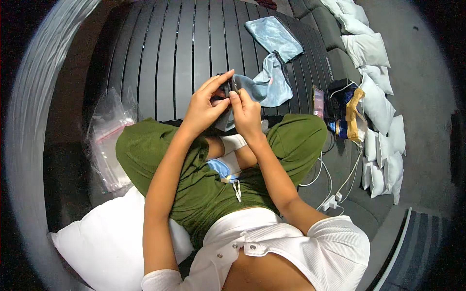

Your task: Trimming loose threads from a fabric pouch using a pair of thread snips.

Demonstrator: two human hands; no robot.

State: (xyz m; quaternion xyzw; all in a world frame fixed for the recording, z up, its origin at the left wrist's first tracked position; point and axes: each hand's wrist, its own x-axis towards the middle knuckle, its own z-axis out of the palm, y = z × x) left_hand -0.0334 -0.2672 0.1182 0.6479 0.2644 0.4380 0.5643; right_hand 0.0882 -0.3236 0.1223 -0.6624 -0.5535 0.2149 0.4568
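Observation:
In front of my crossed legs I hold a light-blue, velvety cloth by its dark edge strip. My left hand pinches the dark strip from the left, index finger stretched over its top. My right hand grips the same edge from the right, thumb pointing up along it. The cloth trails right from my fingers over the table, and part hangs below them. Beyond it lies another light-blue cloth, folded flat. Whether the dark strip is a zipper is too small to tell.
The dark slatted table spreads ahead. Clear plastic bags lie by my left knee, a white pillow at my left. Right of my knee are a blue-and-yellow bag, white cables and several white cushions.

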